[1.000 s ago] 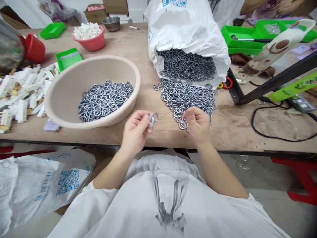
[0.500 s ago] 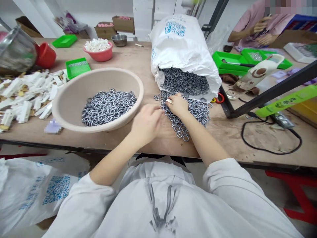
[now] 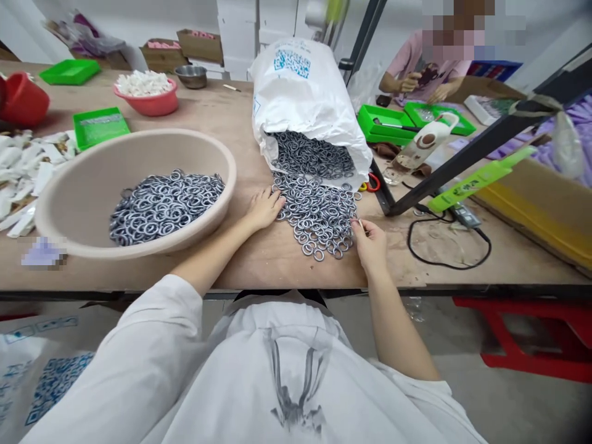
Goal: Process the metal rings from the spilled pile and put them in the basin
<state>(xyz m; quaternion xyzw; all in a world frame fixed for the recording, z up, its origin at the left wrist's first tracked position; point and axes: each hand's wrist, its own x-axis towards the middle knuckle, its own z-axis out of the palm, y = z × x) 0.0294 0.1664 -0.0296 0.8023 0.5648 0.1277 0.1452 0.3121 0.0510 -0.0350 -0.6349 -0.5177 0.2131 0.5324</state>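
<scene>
A loose pile of grey metal rings (image 3: 319, 219) spreads over the tabletop from the mouth of a white woven sack (image 3: 308, 92) lying on its side. At the pile's left edge rests my left hand (image 3: 264, 208), open, its fingers stretched out and touching the outer rings. My right hand (image 3: 372, 246) is closed at the pile's right edge, pinching a small, thin, pale piece (image 3: 361, 227) whose kind I cannot make out. Left of my left hand stands a big beige basin (image 3: 69, 203), partly filled with the same rings.
White plastic pieces (image 3: 34, 163) lie beyond the basin, near a green tray (image 3: 102, 127) and a pink bowl (image 3: 160, 106). To the right are a slanted black metal bar (image 3: 462, 148), red-handled scissors (image 3: 374, 182) and a black cable (image 3: 411, 246). A person in pink sits across the table.
My right hand has moved from the top of the pile to its right edge, keeping the pale piece. My left hand now lies against the left edge. The view has swung right.
</scene>
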